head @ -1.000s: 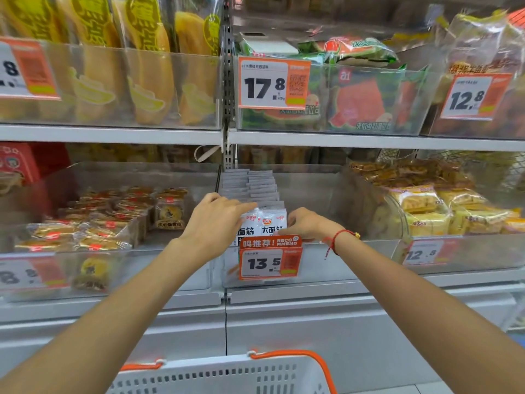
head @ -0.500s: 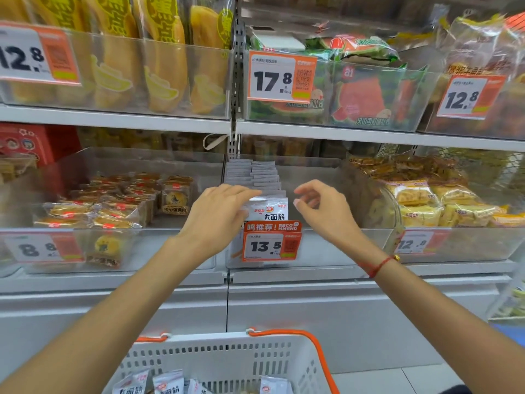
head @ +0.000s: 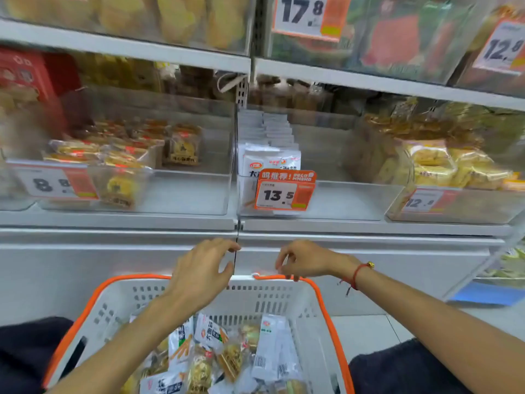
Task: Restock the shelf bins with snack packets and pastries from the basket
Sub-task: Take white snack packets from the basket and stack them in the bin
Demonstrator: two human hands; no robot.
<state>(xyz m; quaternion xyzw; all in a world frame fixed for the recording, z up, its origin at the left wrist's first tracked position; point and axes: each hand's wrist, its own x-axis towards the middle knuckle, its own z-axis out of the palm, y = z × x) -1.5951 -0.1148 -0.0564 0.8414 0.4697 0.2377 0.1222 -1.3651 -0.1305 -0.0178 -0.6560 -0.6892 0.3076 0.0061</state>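
White basket (head: 287, 301) under hands, both empty

You are bringing both hands down and away from the middle bin (head: 312, 200): your left hand (head: 201, 273) and right hand (head: 305, 260), which were at the front white packets (head: 270, 160), are now hanging empty above the far rim of the basket (head: 321, 297). You are tipping your view down, showing the basket's packets.
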